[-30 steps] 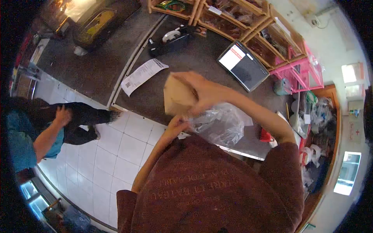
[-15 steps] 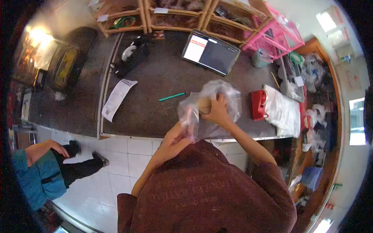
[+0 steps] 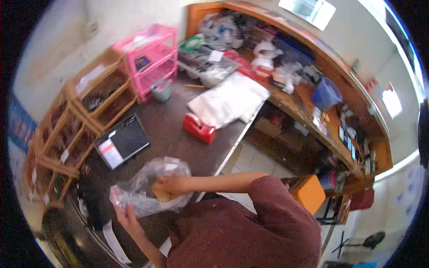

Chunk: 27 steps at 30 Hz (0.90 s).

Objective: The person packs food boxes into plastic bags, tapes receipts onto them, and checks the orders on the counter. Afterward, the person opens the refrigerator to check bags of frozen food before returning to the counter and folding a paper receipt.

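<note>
A clear plastic bag [image 3: 142, 184] is spread over the dark table in front of me. My left hand [image 3: 127, 217] has its fingers closed on the bag's left side, beside a pinkish part of it. At the bag's right side, my right hand [image 3: 175, 184] is closed around a tan-brown object [image 3: 160, 191]. Blur and the bag's folds hide what kind of object it is. Just beyond the bag stands a tablet [image 3: 124, 142] with a lit screen. A red tape dispenser [image 3: 199, 128] sits farther right.
White plastic sheets or bags [image 3: 232, 98] lie by the table's edge. Behind are a pink rack [image 3: 154, 62], a grey-blue cup [image 3: 161, 90] and wooden shelves [image 3: 96, 96]. A paper slip [image 3: 115, 244] lies at left. An orange box [image 3: 309, 194] stands right, below a cluttered wooden counter [image 3: 292, 100].
My view has swung right, bringing the side counter and orange box in. The other person has left the view. Both hands stay on the bag, the right one still on the tan-brown object.
</note>
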Tool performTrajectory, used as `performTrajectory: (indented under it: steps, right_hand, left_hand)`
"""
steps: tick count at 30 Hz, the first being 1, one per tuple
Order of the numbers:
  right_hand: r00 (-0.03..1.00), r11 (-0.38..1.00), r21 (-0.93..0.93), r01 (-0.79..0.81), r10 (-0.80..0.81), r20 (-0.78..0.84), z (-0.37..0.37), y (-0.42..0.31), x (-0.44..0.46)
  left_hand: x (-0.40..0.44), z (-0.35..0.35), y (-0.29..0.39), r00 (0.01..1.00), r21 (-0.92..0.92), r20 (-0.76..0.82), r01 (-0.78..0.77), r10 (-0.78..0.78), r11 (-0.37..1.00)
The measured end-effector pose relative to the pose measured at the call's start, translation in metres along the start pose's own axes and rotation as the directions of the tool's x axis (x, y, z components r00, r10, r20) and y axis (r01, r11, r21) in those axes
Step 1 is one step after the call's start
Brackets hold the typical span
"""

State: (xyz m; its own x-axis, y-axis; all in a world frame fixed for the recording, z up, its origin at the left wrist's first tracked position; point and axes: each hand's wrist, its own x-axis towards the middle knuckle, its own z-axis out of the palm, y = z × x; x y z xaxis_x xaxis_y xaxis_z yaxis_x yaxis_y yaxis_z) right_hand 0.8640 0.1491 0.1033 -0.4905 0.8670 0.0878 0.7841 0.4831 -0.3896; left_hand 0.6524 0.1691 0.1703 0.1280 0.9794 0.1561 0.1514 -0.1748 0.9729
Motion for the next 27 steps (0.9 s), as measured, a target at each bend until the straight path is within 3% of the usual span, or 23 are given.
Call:
performTrajectory:
  steps: [3, 5, 7, 9, 11, 12, 13, 15, 16, 17, 19, 21, 22, 23, 24, 25, 26, 27]
  right_hand:
    - [0.978, 0.946, -0.317, -0.067, 0.126, 0.167, 0.035, 0.009, 0.007]
    - [0.988, 0.991, -0.072, -0.115, 0.122, 0.098, 0.057, 0.025, 0.002]
    - [0.989, 0.925, -0.366, -0.106, 0.061, -0.134, 0.098, 0.042, 0.002]
    - [0.98, 0.933, -0.337, -0.125, 0.064, -0.187, 0.097, 0.044, -0.002]
    - [0.996, 0.928, -0.365, -0.072, 0.045, -0.083, 0.075, 0.042, 0.006]
    - [0.998, 0.915, -0.402, -0.019, 0.043, 0.05, 0.05, 0.043, 0.013]
    - [0.982, 0.901, -0.431, 0.042, 0.043, 0.186, 0.021, 0.043, 0.015]
    - [0.97, 0.92, -0.393, -0.01, 0.105, 0.219, -0.048, 0.048, 0.004]
    - [0.97, 0.909, -0.415, 0.039, 0.065, 0.234, -0.082, 0.054, -0.006]
    - [0.965, 0.897, -0.43, 0.108, 0.009, 0.261, -0.113, 0.058, -0.016]
    - [0.946, 0.97, -0.208, 0.128, -0.056, 0.321, -0.167, 0.049, -0.019]
    - [0.958, 0.937, -0.264, 0.228, -0.166, 0.236, -0.216, 0.013, -0.033]
    - [0.971, 0.947, -0.223, 0.229, -0.207, 0.118, -0.219, 0.0, -0.035]
    - [0.97, 0.956, -0.172, 0.238, -0.241, 0.003, -0.217, -0.009, -0.034]
    - [0.974, 0.97, -0.106, 0.217, -0.223, -0.045, -0.209, -0.017, -0.029]
    - [0.977, 0.98, -0.031, 0.195, -0.197, -0.08, -0.2, -0.023, -0.023]
    - [0.97, 0.971, 0.049, 0.233, -0.229, -0.087, -0.19, -0.024, -0.013]
    - [0.964, 0.957, 0.124, 0.26, -0.25, -0.093, -0.179, -0.023, -0.002]
  left_hand:
    - [0.005, 0.014, 0.041, 0.985, 0.06, -0.004, -0.172, 0.172, 0.983]
    - [0.008, 0.023, 0.049, 0.975, 0.055, 0.014, -0.222, 0.221, 0.974]
    - [0.001, 0.042, 0.058, 0.944, 0.054, 0.1, -0.32, 0.313, 0.946]
    - [0.004, 0.04, 0.051, 0.938, 0.161, 0.097, -0.344, 0.332, 0.925]
    - [0.009, 0.028, 0.037, 0.978, 0.354, 0.044, -0.206, 0.204, 0.912]
    - [-0.003, 0.038, 0.079, 0.998, 0.146, 0.024, -0.056, 0.053, 0.988]
    - [0.003, 0.028, 0.077, 0.998, 0.432, 0.029, -0.062, 0.055, 0.9]
    - [0.011, 0.017, 0.08, 0.991, 0.437, 0.001, -0.119, 0.132, 0.892]
    - [0.016, 0.01, 0.078, 0.986, 0.447, -0.024, -0.135, 0.163, 0.884]
    - [0.029, -0.01, 0.051, 0.96, 0.441, 0.005, -0.254, 0.28, 0.861]
    - [0.055, -0.037, 0.025, 0.989, 0.406, 0.053, -0.146, 0.137, 0.902]
    - [0.036, -0.025, 0.036, 0.998, 0.245, -0.034, -0.044, 0.054, 0.969]
    - [0.025, -0.009, 0.054, 0.954, 0.302, 0.043, -0.296, 0.298, 0.906]
    - [0.017, 0.012, 0.077, 0.979, 0.219, 0.039, -0.205, 0.201, 0.954]
    - [0.004, 0.043, 0.107, 1.0, 0.005, 0.007, -0.008, 0.008, 1.0]
    - [0.0, 0.045, 0.086, 0.992, -0.007, 0.128, -0.006, 0.006, 1.0]
    - [0.001, 0.049, 0.088, 0.928, 0.129, 0.346, -0.192, 0.137, 0.973]
    - [-0.003, 0.053, 0.099, 0.902, 0.2, 0.404, -0.25, 0.153, 0.947]
